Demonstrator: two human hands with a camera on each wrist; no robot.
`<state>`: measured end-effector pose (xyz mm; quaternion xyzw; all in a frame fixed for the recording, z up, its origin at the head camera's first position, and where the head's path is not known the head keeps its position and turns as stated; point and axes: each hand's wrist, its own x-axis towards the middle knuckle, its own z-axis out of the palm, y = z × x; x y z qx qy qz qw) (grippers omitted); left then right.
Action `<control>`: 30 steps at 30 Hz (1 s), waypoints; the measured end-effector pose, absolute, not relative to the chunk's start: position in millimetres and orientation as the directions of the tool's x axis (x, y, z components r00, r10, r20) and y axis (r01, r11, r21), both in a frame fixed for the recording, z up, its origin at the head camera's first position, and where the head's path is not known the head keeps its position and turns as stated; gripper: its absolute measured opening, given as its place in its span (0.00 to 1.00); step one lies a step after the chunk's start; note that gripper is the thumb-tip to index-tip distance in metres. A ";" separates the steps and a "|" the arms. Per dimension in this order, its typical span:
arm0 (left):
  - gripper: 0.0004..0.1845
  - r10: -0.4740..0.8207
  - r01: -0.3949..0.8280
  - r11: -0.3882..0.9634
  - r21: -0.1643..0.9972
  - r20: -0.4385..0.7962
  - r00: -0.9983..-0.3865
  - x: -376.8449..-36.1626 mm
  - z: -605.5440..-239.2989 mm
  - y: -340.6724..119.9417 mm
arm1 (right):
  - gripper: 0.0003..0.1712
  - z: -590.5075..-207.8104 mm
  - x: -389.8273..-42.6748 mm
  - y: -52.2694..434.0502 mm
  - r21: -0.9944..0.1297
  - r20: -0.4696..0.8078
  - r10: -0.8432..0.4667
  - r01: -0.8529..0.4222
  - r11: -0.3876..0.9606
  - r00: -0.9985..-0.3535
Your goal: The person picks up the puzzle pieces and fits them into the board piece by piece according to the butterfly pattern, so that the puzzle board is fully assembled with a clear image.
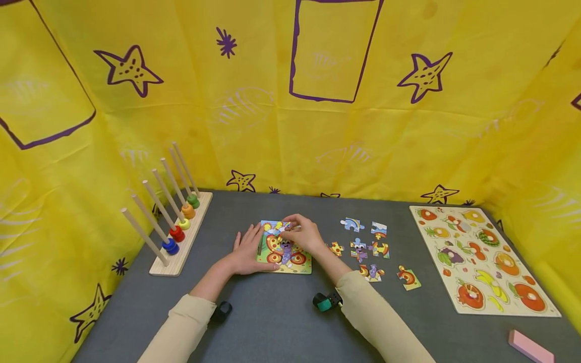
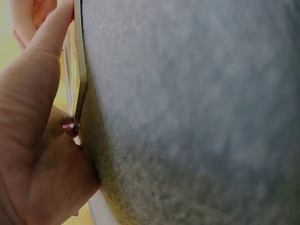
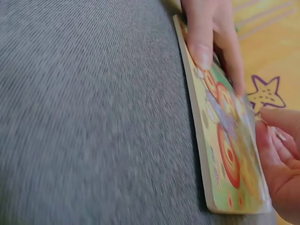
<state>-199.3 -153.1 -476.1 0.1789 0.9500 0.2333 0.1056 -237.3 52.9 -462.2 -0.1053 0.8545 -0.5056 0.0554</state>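
A butterfly jigsaw board (image 1: 297,264) lies flat on the grey table (image 1: 272,322) in front of me. My left hand (image 1: 248,243) rests open against the board's left edge, fingers straight. The left wrist view shows that hand (image 2: 37,117) touching the thin board edge (image 2: 79,70). My right hand (image 1: 287,225) hovers over the board's top edge and pinches a small puzzle piece. In the right wrist view the board (image 3: 220,140) lies between the left hand's fingers (image 3: 206,33) and my right hand (image 3: 281,159). Several loose jigsaw pieces (image 1: 358,249) are scattered to the board's right.
A wooden peg rack with coloured rings (image 1: 174,237) stands at the left. At the right lies a fruit peg-puzzle board (image 1: 481,257), and a pink block (image 1: 530,347) lies near the front right corner. Yellow cloth walls enclose the table.
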 end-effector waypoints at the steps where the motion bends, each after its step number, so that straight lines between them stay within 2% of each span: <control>1: 0.64 0.392 0.293 0.828 0.479 -0.120 -0.912 -198.6 -475.6 -152.6 | 0.20 -463.0 -237.3 50.1 -0.873 0.013 -0.234 -0.125 0.471 -0.972; 6: 0.62 0.402 0.308 0.825 0.475 -0.109 -0.909 -196.3 -473.9 -152.5 | 0.21 -468.6 -241.1 38.3 -0.865 0.023 -0.250 -0.144 0.480 -0.968; 15: 0.57 0.427 0.335 0.817 0.469 -0.104 -0.898 -194.5 -473.0 -153.3 | 0.21 -474.0 -243.6 23.9 -0.764 0.094 -0.298 -0.260 0.590 -0.950; 23: 0.57 0.411 0.319 0.833 0.452 -0.120 -0.904 -194.5 -472.6 -152.7 | 0.21 -473.2 -242.4 30.8 -0.676 0.121 -0.349 -0.335 0.657 -0.929; 30: 0.58 0.410 0.320 0.837 0.443 -0.122 -0.904 -194.4 -472.1 -152.2 | 0.18 -475.6 -243.3 32.7 -0.663 0.153 -0.354 -0.361 0.655 -0.923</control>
